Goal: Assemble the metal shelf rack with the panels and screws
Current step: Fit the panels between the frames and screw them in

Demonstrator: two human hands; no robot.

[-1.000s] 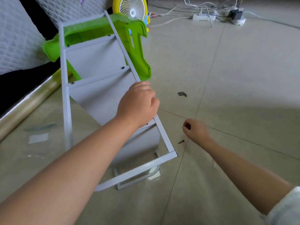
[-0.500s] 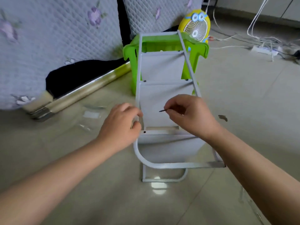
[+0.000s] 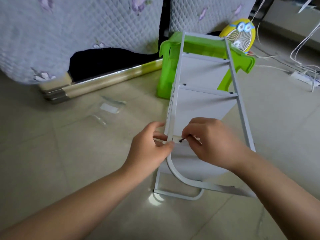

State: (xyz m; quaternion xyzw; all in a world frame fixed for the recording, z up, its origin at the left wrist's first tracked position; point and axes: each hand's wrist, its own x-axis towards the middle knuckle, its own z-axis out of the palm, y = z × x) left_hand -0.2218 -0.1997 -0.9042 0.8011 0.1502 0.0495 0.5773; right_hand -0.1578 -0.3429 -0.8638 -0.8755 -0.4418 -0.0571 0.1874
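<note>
The grey metal shelf rack point(image 3: 204, 103) lies tilted on the floor, its far end propped on a green plastic stool point(image 3: 168, 66). Several grey panels sit between its two side rails. My left hand point(image 3: 150, 149) grips the left rail near the curved foot. My right hand point(image 3: 211, 144) pinches a small black screw point(image 3: 183, 139) and holds its tip at a hole in the panel bracket just beside the left rail. The two hands nearly touch.
A quilted bed cover point(image 3: 78, 32) and a shiny metal bed frame point(image 3: 103, 82) stand at the left. Clear plastic bags point(image 3: 110, 108) lie on the tile floor. A yellow desk fan point(image 3: 240, 37) and a power strip with cables point(image 3: 303, 77) are at the back right.
My right hand picked a screw off the floor and brought it to the bracket by the left rail. My left hand shifted from the right rail to the left rail. The view turned left.
</note>
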